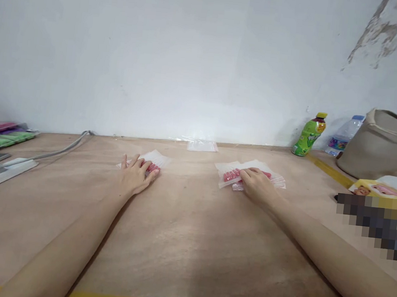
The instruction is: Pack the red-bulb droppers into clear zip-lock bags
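My left hand (135,175) lies palm down with its fingers spread on a clear plastic bag (157,158) that holds pinkish-red pieces. Part of that bag is hidden beneath the fingers. To the right, my right hand (255,183) has its fingers bent and pressed together at a small overlapping pile of similar clear bags. One bag (231,174) of the pile shows a row of short pinkish-red pieces on the hand's left side. More bag edges (280,181) stick out on its right. What exactly the pieces are is too small to tell.
A flat clear bag (202,145) lies against the wall. At right stand a green bottle (306,137), a water bottle (340,137), a beige bag (376,148) and a yellow packet (361,186). Coloured packs (4,137), a grey cable (63,151) and a white board (7,176) lie left.
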Motion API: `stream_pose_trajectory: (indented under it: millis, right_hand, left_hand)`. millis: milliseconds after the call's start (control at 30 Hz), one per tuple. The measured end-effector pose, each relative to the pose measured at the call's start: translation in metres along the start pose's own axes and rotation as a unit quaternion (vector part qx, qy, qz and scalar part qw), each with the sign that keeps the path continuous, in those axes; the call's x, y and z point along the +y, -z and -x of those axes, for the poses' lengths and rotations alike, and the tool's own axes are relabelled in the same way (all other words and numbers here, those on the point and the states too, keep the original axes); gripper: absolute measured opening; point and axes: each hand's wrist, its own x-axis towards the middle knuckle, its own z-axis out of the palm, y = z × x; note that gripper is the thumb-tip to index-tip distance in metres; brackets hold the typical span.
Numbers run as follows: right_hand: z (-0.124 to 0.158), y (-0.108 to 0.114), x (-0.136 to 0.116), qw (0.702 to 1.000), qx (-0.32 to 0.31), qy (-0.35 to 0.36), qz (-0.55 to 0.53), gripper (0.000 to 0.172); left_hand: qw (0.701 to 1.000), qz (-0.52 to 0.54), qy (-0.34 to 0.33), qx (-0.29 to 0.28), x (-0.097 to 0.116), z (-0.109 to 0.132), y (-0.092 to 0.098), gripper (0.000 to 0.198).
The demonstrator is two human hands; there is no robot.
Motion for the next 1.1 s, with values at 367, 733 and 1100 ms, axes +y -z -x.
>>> stream_pose_trajectory:
  millis: [367, 733, 1100]
  right_hand:
    - [0.010, 0.023, -0.010, 0.996, 0.023, -0.073, -0.039, 0.017]
    - [-0.033, -0.011, -0.047, 0.990, 0.040, 0.121, -0.057, 0.015]
    - [-0.028, -0.013, -0.052, 0.987, 0.027, 0.024, -0.156, 0.027]
  left_hand:
    - [0.966, 0.235, -0.097, -0.037, 0.081, 0.004, 0.008, 0.036]
    - [0.929, 0.339, -0.146, -0.034, 0.114, 0.001, 0.007, 0.030]
    - [0.927, 0.354, -0.124, -0.017, 0.114, -0.009, -0.001, 0.018]
